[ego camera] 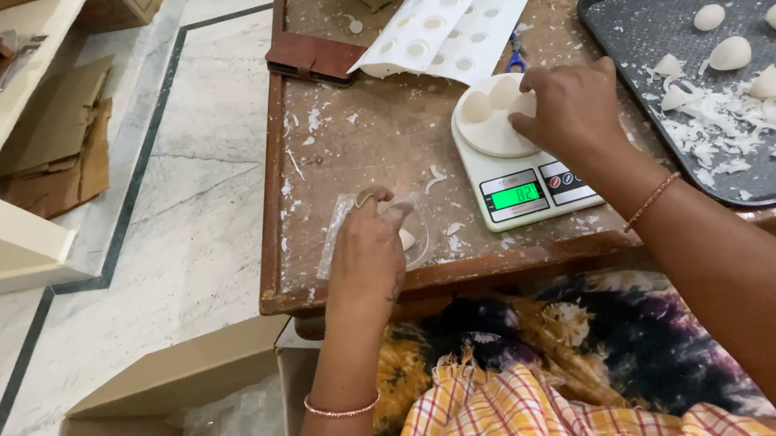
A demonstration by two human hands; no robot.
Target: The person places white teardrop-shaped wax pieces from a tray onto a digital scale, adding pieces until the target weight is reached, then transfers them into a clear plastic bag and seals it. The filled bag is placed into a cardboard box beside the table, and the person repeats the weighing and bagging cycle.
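My right hand point(570, 108) rests on the round white pan of a small digital kitchen scale point(520, 183), fingers closed on a white egg-shaped piece; another white piece point(476, 106) lies on the pan beside it. The scale's green display is lit. My left hand point(367, 250) holds a small clear plastic bag point(336, 234) against the wooden table, with a white piece point(407, 238) inside the bag by my fingers.
A black tray point(647, 13) at right carries several white egg-shaped pieces and white shavings. A white mould sheet point(452, 11), blue-handled scissors point(515, 59) and a brown wallet point(311, 58) lie behind the scale. An open cardboard box point(120, 433) with plastic stands on the floor at left.
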